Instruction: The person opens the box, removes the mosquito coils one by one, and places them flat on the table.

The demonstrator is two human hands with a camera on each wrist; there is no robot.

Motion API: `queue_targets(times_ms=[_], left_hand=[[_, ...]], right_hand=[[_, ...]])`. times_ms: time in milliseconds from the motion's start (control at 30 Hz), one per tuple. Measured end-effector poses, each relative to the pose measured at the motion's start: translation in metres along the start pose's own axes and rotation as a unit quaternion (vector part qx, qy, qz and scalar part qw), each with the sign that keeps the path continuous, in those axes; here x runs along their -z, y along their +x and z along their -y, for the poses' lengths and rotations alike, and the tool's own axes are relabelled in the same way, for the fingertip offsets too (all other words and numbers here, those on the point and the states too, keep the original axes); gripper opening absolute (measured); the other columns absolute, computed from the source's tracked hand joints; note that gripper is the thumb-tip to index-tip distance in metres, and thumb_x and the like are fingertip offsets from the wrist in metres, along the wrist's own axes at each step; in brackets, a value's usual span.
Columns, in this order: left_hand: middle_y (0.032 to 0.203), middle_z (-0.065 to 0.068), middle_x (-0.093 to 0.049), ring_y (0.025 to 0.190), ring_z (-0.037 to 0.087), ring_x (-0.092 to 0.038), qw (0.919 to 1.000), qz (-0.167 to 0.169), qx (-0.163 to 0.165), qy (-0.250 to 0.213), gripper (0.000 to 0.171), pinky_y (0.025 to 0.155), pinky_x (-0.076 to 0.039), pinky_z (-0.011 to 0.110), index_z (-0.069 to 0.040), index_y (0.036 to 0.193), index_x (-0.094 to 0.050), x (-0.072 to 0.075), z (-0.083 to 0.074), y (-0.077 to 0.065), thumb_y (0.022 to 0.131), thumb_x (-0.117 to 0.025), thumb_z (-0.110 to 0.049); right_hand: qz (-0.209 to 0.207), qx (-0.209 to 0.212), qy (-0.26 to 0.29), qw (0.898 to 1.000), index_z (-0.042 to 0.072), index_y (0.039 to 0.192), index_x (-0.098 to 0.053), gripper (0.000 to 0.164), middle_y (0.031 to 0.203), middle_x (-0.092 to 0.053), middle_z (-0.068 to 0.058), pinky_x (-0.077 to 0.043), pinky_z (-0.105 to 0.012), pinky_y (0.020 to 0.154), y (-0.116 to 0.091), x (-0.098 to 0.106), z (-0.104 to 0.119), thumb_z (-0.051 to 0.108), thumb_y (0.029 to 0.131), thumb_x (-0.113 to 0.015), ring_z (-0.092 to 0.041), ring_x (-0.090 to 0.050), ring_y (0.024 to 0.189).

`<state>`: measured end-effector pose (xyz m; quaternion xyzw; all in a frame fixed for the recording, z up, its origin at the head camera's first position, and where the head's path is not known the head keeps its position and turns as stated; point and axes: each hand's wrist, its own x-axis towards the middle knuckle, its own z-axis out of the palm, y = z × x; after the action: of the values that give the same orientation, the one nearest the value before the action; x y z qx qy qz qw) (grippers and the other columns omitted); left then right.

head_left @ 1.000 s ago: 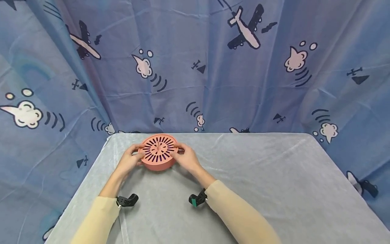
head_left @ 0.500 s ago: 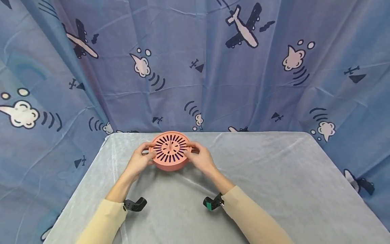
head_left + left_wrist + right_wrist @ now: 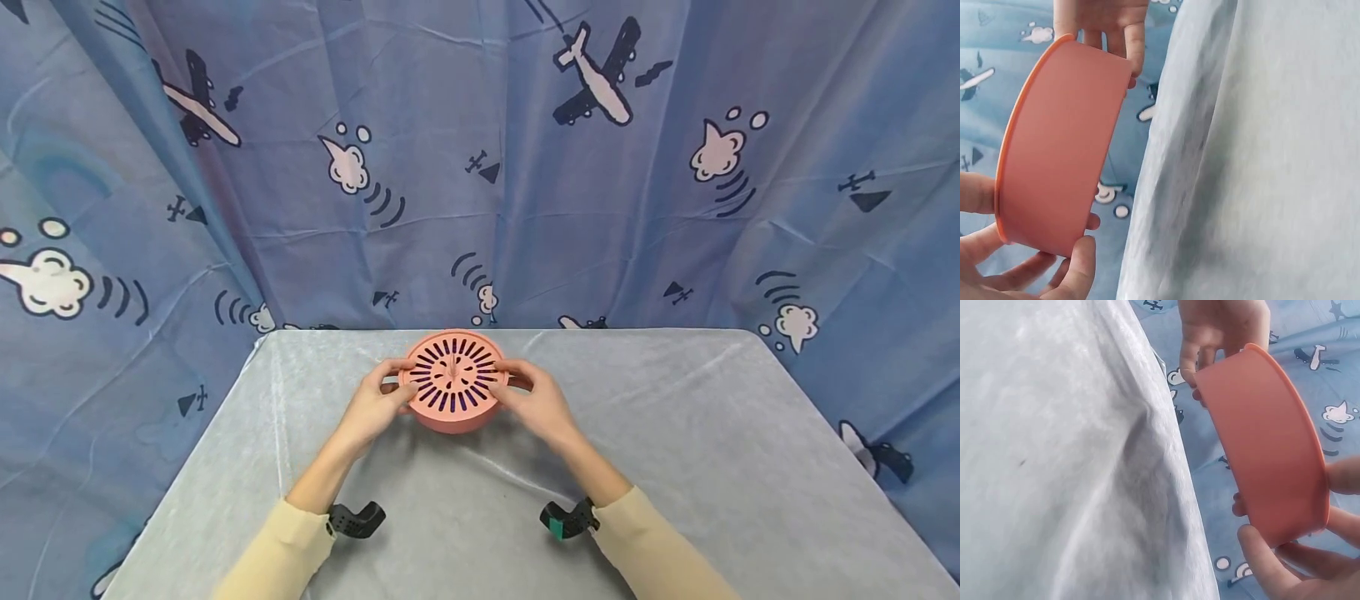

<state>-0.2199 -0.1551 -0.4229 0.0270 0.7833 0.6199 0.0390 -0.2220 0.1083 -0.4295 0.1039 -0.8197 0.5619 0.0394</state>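
Between both hands is a round coral-pink box [image 3: 452, 423] with a slotted lid [image 3: 442, 400] that has seed-shaped holes round a small central knob. My left hand [image 3: 375, 404] grips its left side, thumb on the lid's edge and fingers curled beneath. On the opposite side my right hand [image 3: 536, 406] grips it the same way. In the left wrist view the box's smooth side wall [image 3: 1063, 150] shows, with fingertips reaching under its base. From the right wrist view, the wall [image 3: 1266, 450] appears held off the cloth. What lies inside is hidden, apart from dark purple through the slots.
A pale grey cloth [image 3: 712, 467] covers the table, with creases running across it. Behind the table hangs a blue curtain [image 3: 420, 208] printed with planes and clouds. A black wrist device [image 3: 356, 521] sits on the left wrist, another [image 3: 570, 520] on the right.
Both hands have carried the box to the right along the back of the table, from left toward the middle. Their grip looks the same throughout.
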Motion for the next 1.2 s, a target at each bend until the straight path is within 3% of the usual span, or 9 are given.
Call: queue_targets(times_ms=[267,600,800,1200], left_hand=[[0.128,0.022,-0.058,0.102,0.026,-0.064,0.9997,0.000,-0.009,-0.022,0.041,0.085,-0.059,0.047,-0.009,0.136,-0.060,-0.027,0.005,-0.004,0.095,-0.064,-0.006],[0.128,0.022,-0.057,0.101,0.026,-0.063,0.9991,0.026,-0.014,-0.031,0.044,0.079,-0.060,0.047,-0.004,0.134,-0.059,-0.059,0.016,-0.008,0.091,-0.067,-0.004],[0.129,0.021,-0.056,0.102,0.028,-0.063,0.9984,0.047,-0.023,-0.021,0.045,0.077,-0.061,0.045,-0.004,0.132,-0.059,-0.071,0.016,-0.008,0.089,-0.070,-0.005],[0.132,0.022,-0.046,0.103,0.027,-0.062,0.9953,0.093,-0.012,0.022,0.046,0.074,-0.061,0.032,-0.003,0.132,-0.058,-0.082,0.024,-0.012,0.087,-0.071,-0.005]], right_hand=[[0.008,-0.024,-0.013,1.000,0.006,0.131,-0.065,0.041,0.136,-0.061,-0.015,-0.055,-0.042,0.095,-0.014,0.024,-0.008,0.020,0.094,-0.074,-0.035,-0.060,0.124],[0.035,-0.066,0.029,0.997,-0.003,0.128,-0.061,0.038,0.139,-0.054,-0.024,-0.059,-0.034,0.086,-0.031,0.050,-0.021,0.011,0.094,-0.071,-0.042,-0.057,0.125],[0.049,-0.101,0.052,0.992,-0.005,0.127,-0.057,0.039,0.140,-0.049,-0.026,-0.060,-0.035,0.084,-0.037,0.062,-0.025,0.008,0.094,-0.070,-0.042,-0.056,0.123],[0.068,-0.135,0.052,0.987,-0.008,0.123,-0.056,0.039,0.129,-0.055,-0.026,-0.061,-0.036,0.081,-0.047,0.068,-0.038,0.003,0.089,-0.073,-0.032,-0.064,0.111]])
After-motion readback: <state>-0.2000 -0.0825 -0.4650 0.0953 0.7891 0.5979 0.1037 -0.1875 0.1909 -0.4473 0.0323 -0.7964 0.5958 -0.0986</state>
